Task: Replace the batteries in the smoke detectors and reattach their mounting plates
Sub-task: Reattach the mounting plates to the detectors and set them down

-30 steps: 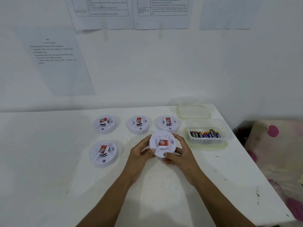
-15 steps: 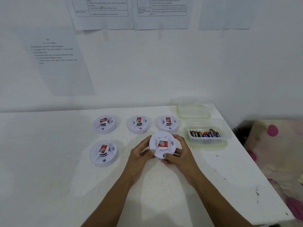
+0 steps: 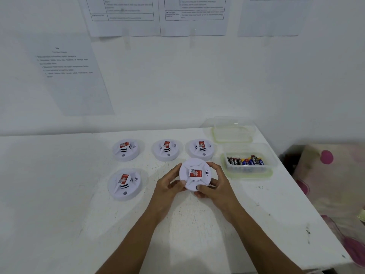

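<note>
Our left hand [image 3: 167, 182] and right hand [image 3: 214, 184] pinch the round white plastic smoke detector [image 3: 195, 174] by its rim, just above the white table [image 3: 59, 214]; twisting unevenly, we risk it slipping from our fingers

Plain test/workroom setup, white table [image 3: 59, 194] vs bare white wall [image 3: 197, 80], printed instruction sheets [image 3: 126, 14] taped up, floral bedding [image 3: 331, 175] at right.

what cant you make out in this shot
Head view only:
- Underside of the held detector: faces away, so its mounting plate is unseen.
- Battery brands: too small.
- Wall sheets: print blurred, tops cut by the frame.
- Left hand and right hand fingertips: behind the detector.
</note>
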Demonstrator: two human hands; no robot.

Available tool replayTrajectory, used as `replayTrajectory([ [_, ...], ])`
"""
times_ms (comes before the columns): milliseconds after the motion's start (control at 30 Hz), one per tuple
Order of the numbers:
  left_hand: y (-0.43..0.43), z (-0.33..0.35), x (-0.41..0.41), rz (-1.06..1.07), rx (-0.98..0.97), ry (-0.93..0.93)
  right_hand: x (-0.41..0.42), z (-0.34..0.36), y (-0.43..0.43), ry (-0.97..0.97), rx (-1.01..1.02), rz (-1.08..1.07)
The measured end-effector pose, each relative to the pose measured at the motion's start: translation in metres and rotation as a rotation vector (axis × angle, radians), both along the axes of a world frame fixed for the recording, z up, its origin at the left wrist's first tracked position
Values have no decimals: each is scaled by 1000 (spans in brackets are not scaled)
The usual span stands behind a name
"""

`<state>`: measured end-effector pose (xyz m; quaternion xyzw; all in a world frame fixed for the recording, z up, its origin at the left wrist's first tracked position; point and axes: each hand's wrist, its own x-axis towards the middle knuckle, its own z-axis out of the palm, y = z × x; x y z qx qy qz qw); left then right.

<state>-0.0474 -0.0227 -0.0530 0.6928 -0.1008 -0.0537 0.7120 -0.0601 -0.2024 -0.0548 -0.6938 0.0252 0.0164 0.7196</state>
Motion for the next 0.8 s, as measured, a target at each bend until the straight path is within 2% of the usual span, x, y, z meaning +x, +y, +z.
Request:
replayTrajectory([
  [433,1,-3,1,13,-35,19,-1,-3,-6,-8,4,73],
  [633,5,-6,4,-27,-2,17,3,-9,-12,-56,-163,121],
  [800,11,-10,11,-130,133,-10,6,-5,-24,-198,-389,83],
])
